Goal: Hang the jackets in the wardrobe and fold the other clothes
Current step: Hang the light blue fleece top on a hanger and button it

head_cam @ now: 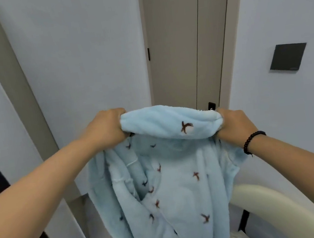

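A pale blue fleece garment scattered with small dark red cross-shaped marks is held up in the air in front of a closed door. It is gripped at its top edge by both hands: the left hand is closed in a fist round one end of that rolled edge, and the right hand, with a dark bead bracelet at its wrist, is closed round the other end. Between the two fists the top edge is stretched roughly level, a little lower on the right, and the rest of the cloth is left to hang straight down from it, so the long axis is seen to run vertically, below and between the grips. The lower part is bunched in loose folds, more heavily on the left side, and its hem is cut off by the bottom of the view. Both hands are equally near the cloth, since each already has it. Whether it counts as a jacket cannot be told; the coming move is judged to turn on that hanging length being kept free of the cream rounded furniture just beside it on the right.
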The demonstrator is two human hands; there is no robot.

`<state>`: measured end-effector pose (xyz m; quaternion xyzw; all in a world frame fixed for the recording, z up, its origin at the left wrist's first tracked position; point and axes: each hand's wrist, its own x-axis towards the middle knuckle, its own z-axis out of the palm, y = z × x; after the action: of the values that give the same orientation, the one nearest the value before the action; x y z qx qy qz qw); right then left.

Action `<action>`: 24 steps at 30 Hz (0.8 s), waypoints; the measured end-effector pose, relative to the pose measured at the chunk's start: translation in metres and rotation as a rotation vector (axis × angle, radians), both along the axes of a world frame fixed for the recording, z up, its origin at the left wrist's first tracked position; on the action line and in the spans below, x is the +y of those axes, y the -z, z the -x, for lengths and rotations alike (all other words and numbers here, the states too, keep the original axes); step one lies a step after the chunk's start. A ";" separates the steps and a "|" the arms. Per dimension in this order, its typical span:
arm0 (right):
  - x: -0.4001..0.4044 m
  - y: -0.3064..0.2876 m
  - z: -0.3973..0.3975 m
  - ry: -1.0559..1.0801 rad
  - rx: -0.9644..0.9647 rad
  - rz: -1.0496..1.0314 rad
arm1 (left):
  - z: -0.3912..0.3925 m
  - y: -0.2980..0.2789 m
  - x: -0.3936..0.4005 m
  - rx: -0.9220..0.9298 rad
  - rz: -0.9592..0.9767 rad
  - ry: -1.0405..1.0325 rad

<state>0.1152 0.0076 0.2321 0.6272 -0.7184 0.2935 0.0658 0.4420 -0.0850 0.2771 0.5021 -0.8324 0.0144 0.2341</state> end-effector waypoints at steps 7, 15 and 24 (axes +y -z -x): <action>-0.020 0.009 -0.050 0.104 0.256 -0.013 | -0.061 0.037 -0.008 0.062 -0.253 -0.213; -0.049 -0.073 -0.175 0.020 -0.307 0.097 | -0.079 -0.018 0.010 1.417 -0.514 -0.089; 0.014 0.106 -0.278 -0.192 -0.140 -0.453 | -0.160 0.171 0.087 0.524 -0.834 -0.160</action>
<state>0.3936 0.0212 0.1262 0.6696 -0.7057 0.1727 -0.1544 0.6024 0.0015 0.1056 0.6020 -0.6394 -0.4283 0.2127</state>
